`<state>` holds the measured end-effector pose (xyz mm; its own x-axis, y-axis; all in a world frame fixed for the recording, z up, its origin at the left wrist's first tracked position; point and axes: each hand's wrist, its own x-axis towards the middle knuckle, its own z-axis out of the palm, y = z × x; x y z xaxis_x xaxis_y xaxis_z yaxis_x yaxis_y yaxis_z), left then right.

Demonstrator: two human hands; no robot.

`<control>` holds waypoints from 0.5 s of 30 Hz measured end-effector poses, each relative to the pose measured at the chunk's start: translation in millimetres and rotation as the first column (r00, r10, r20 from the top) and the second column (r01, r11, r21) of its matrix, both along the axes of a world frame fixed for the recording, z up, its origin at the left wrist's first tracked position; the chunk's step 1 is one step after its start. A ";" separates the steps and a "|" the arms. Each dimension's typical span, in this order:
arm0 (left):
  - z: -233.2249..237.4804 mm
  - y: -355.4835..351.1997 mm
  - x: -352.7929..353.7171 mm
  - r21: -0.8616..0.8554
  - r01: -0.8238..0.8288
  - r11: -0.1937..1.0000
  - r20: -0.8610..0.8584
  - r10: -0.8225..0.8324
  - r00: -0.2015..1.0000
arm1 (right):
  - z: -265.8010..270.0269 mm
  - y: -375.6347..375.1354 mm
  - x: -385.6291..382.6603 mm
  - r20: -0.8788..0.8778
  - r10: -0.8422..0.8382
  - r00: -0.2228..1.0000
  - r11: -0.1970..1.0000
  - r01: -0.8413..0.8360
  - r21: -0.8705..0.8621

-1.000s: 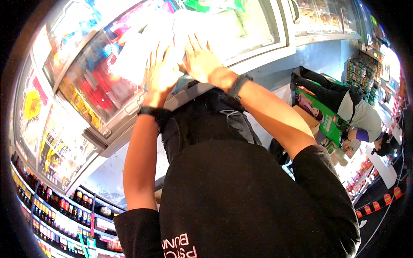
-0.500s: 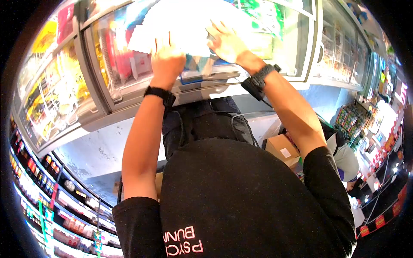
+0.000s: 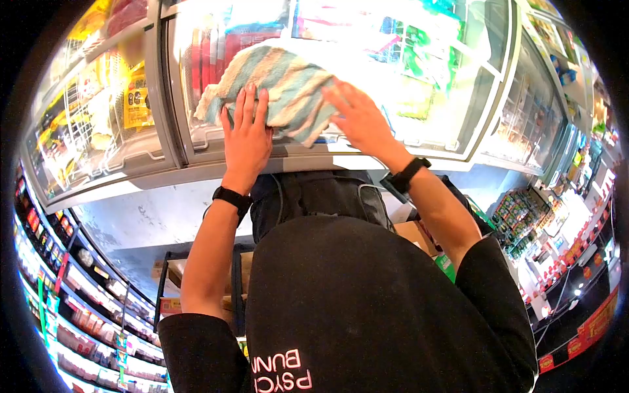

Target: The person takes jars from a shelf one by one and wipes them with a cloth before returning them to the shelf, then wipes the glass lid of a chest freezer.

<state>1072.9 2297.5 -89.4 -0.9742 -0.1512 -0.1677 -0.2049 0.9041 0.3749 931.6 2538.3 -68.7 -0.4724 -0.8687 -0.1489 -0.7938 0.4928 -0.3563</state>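
Resting flat, fingers slightly parted, the left hand [image 3: 247,141] overlaps a cream-and-teal striped cloth [image 3: 282,78] spread forward of it, long axis sideways; the right hand [image 3: 363,121], farther from the cloth's middle, blurred, fingers extended, meets its right end; beneath, a clear glass freezer lid [image 3: 422,124]; colourful shelved goods [image 3: 88,321] line the left, a brown cardboard box [image 3: 418,236] sits right.

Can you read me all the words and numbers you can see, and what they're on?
"PSYC": upside down on the black shirt; the rest is hidden.
"BUNN": same shirt, next line, cut off too.
Yellow pack: dark marks, too blurred.
Green packs: too bright.
Red signs: too blurred.
Shelf goods: too small.
Cloth: stripes, no words visible.
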 end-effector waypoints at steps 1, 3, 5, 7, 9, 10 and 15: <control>1.1 -3.8 -5.8 0.003 -0.005 1.000 0.005 0.005 1.000 | -3.1 6.2 -11.5 0.180 -0.042 0.983 0.999 0.042 0.005; 0.9 -9.2 -21.7 -0.008 0.016 1.000 -0.045 -0.016 0.999 | -11.1 3.6 -27.1 0.362 -0.087 0.928 0.996 0.083 0.028; -7.0 -18.7 -44.4 -0.003 0.015 1.000 -0.062 -0.016 0.998 | -10.9 -17.7 -52.9 0.047 -0.161 0.986 0.973 0.151 0.177; -15.9 -31.3 -72.3 -0.065 -0.004 0.998 -0.132 -0.004 0.991 | -25.6 -47.4 -80.6 0.014 -0.190 0.982 0.976 0.188 0.107; -23.2 -40.7 -97.3 -0.083 -0.014 0.996 -0.183 -0.002 0.983 | -31.7 -76.1 -88.1 -0.001 -0.215 0.977 0.976 0.215 0.025; -21.6 -42.7 -107.0 -0.083 -0.028 0.996 -0.184 0.012 0.983 | -33.0 -87.9 -85.5 -0.021 -0.252 0.967 0.968 0.252 -0.003; -23.2 -36.0 -117.4 -0.107 -0.087 0.990 -0.194 0.065 0.979 | -32.5 -96.8 -77.3 -0.153 -0.272 0.950 0.962 0.271 -0.030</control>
